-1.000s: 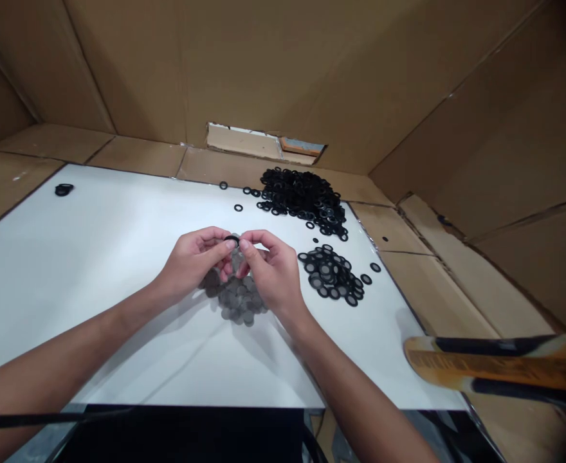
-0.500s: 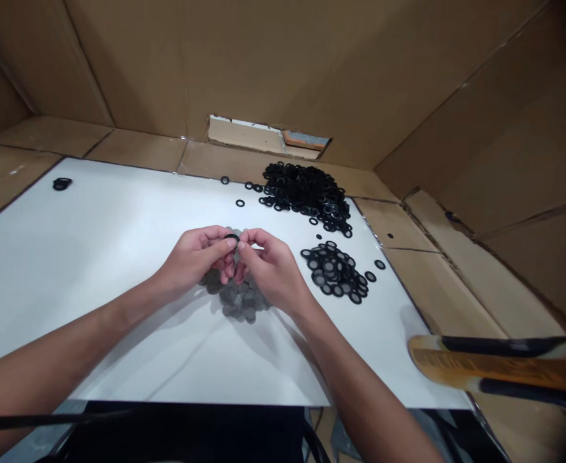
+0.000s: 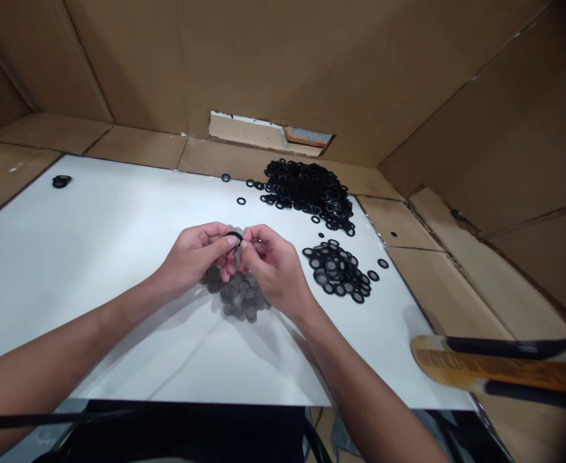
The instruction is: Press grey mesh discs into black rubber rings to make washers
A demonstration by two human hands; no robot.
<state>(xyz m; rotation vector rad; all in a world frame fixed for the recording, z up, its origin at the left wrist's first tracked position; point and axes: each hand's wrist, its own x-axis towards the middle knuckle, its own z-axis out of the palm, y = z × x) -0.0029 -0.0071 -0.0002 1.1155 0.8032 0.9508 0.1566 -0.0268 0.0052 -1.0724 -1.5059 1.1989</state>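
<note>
Pinched between thumb and finger of my left hand is a black rubber ring. My right hand is closed, its thumb and fingertips pressed at the ring's right side; whether a grey disc sits in the ring is hidden by the fingers. Both hands hover over a heap of small grey round discs on the white tabletop. To the right of my right hand lies a pile of black rings with grey discs in them.
A large heap of black rings sits at the back right, with a few loose ones nearby. Some black rings lie at the far left corner. Cardboard walls surround the table. A yellow and black object juts in at the right.
The fingers have shifted slightly around the black ring, which now shows a little more between them. The view has moved a touch; the heaps look the same.
</note>
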